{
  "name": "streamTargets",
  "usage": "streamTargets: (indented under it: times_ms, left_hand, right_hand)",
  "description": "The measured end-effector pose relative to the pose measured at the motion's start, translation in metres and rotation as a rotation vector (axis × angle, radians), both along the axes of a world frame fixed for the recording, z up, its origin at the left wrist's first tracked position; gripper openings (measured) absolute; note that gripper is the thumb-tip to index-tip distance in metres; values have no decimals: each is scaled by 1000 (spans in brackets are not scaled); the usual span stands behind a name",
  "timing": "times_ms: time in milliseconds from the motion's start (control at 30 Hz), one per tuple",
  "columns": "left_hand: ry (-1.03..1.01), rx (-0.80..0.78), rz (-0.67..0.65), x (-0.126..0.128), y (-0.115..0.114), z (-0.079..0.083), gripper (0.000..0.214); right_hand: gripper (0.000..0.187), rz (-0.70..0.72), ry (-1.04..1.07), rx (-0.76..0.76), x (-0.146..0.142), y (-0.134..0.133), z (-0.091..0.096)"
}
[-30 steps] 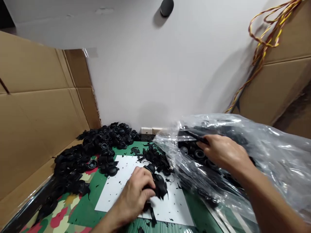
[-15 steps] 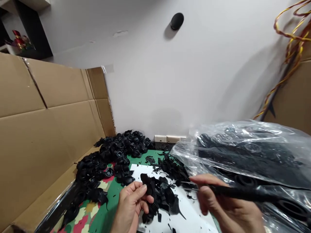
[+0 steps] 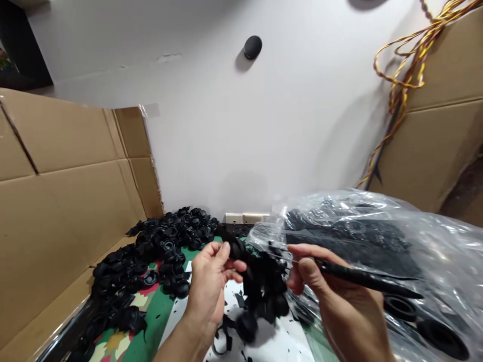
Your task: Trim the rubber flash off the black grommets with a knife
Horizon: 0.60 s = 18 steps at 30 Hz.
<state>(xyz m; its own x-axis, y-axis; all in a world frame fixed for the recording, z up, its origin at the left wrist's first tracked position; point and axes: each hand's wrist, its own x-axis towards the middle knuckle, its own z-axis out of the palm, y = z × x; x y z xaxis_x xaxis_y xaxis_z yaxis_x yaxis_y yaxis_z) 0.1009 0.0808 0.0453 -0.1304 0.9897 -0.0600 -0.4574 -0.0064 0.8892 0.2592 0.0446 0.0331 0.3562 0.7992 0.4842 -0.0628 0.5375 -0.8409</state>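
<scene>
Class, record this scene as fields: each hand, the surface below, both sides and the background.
Left hand: pinches a cluster of black parts
Right hand: holds a black-handled tool, thin end toward the cluster, contact unclear
Below: white sheet with black scraps, on a green surface
Left side: black heap beside a cardboard panel
Right side: clear plastic bag, dark contents showing through
Background: pale wall

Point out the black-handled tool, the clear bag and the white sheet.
Black-handled tool (image 3: 366,277), head view: middle of its handle.
Clear bag (image 3: 428,239), head view: its upper film.
White sheet (image 3: 281,347), head view: bare lower part.
</scene>
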Motion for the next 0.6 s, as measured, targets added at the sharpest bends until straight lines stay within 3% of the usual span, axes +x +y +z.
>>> streamTargets:
  times_ms: [100,200,300,433,600]
  left_hand:
    - [37,-139,11,-10,-4,-35,43]
    - [56,-195,26,-21,-16,-56,43]
    - [51,-190,32,-28,-27,-65,41]
    - [10,-225,44,-32,-35,-73,44]
    - [-54,-262,8,-31,-41,-74,44]
  right_hand:
    - [27,81,39,-94,-3,2,-12]
    - [35,98,164,-257,-16,1,-22]
    - [37,104,228,-344,-33,-4,-30]
    - [36,89,143,-396,-48,-11,-41]
    - [31,82,75,-349,-55,-11,-55]
